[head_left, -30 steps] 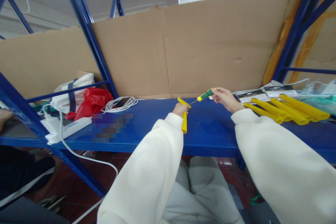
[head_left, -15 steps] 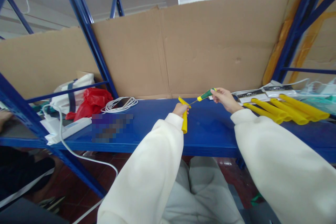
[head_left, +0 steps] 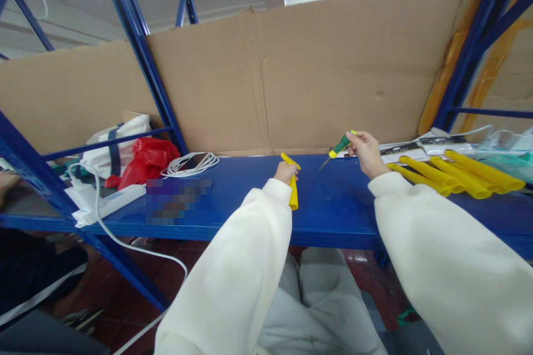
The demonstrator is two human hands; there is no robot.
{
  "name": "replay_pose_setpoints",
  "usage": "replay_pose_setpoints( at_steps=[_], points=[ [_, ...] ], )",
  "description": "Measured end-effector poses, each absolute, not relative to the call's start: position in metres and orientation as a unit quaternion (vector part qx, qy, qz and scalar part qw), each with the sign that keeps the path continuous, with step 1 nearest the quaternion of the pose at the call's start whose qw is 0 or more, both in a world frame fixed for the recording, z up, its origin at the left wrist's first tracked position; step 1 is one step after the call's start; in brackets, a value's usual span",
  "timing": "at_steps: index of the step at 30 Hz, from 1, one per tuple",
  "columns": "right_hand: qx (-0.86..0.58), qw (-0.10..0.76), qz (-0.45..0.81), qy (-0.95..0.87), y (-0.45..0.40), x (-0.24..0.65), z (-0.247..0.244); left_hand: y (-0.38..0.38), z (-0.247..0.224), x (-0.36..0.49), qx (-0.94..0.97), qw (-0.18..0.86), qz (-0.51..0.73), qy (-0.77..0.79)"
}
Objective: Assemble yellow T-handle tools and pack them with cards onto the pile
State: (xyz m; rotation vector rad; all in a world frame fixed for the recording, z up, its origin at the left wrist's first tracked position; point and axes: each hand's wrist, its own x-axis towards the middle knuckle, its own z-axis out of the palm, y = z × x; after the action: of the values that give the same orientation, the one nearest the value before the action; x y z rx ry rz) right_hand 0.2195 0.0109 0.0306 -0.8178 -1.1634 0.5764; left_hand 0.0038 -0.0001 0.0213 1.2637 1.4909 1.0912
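Well left of the left fingers, a red plastic bag point(head_left: 150, 160) is lying beside a coiled white cable point(head_left: 174, 167). The left hand point(head_left: 287, 171) is grasping a yellow tube point(head_left: 293, 195), its lower end protruding below the fingers. A green-and-yellow screwdriver point(head_left: 342, 145) is slanting down leftward from the right fingers, its tip pointing apart from that tube; the right hand point(head_left: 366, 151) is pinching its handle. Right of those fingers, more yellow tubes point(head_left: 462, 178) are lying side by side.
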Motion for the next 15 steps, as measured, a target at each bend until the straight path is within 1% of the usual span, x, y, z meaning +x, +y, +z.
replay_pose_setpoints(
  at_steps=[4, 9, 12, 15],
  points=[
    [-0.392, 0.71, 0.26, -0.524, 0.013, 0.223, 0.03, -0.002, 0.023, 0.005, 0.513, 0.436, 0.437, 0.596],
    [-0.422, 0.658, 0.31, -0.541, 0.004, 0.215, 0.028, -0.002, 0.022, 0.005, 0.516, 0.424, 0.439, 0.601],
    [-0.456, 0.589, 0.35, -0.568, -0.001, 0.211, 0.027, 0.0, 0.019, 0.004, 0.514, 0.407, 0.449, 0.607],
    [-0.501, 0.493, 0.369, -0.608, -0.005, 0.21, 0.026, 0.002, 0.016, 0.003, 0.522, 0.377, 0.479, 0.597]
  ],
)
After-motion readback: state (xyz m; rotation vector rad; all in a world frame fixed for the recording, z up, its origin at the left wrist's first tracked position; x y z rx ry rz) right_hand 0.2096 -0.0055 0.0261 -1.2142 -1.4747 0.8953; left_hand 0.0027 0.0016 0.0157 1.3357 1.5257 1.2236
